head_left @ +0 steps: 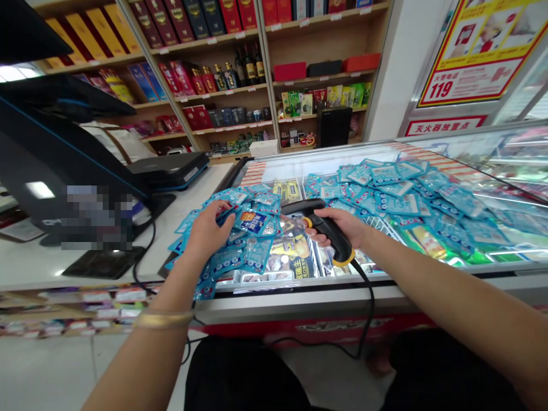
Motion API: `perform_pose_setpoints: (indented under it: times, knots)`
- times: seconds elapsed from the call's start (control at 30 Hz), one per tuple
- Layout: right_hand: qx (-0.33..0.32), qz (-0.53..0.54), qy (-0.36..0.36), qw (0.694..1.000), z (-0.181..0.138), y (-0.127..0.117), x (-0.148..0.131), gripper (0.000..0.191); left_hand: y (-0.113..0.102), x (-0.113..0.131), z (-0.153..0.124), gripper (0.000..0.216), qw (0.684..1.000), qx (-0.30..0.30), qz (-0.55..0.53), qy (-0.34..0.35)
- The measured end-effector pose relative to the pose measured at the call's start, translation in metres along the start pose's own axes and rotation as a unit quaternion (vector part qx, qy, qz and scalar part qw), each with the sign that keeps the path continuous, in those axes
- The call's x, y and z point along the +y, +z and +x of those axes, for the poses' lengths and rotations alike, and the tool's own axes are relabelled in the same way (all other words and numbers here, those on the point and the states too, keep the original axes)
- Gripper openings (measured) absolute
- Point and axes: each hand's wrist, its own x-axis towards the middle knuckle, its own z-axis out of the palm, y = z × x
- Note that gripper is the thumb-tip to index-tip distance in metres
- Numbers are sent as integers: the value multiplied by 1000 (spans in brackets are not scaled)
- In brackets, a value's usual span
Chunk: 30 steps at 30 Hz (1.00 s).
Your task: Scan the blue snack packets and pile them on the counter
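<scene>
My right hand [342, 225] is wrapped round the grip of a black and yellow barcode scanner [319, 220], its head pointing left and its black cable hanging down over the freezer's front. My left hand [209, 228] rests on a heap of small blue packets [240, 240] at the left end of the freezer lid, fingers curled on a blue packet with an orange label [252, 221]. A second, larger spread of blue packets [402, 194] covers the glass lid to the right.
The chest freezer [299, 297] has a glass lid with frozen goods below. A white counter [51, 262] at left holds a black till screen [47, 165] and cables. Shelves of boxes and bottles [240, 74] stand behind. A red and yellow poster [479, 51] hangs at right.
</scene>
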Motion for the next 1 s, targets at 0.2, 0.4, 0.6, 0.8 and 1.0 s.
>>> perform_pose_setpoints:
  times: [0.2,0.4,0.6,0.8,1.0]
  knots:
    - [19,10,-12,1000,-8,-5,-3,19,-1,8,4,17,997,76,6,24]
    - [43,5,-66,997,-31,-12,-23,17,17,49,12,16,979,165,-34,115]
    - [132,7,-141,981,-92,-43,-50,16,77,114,42,17,973,77,-112,185]
    - [186,32,-169,967,-125,-67,-49,16,143,172,71,33,986,-81,-101,104]
    - [165,32,-135,976,-118,-69,-43,16,174,193,74,60,960,-256,49,98]
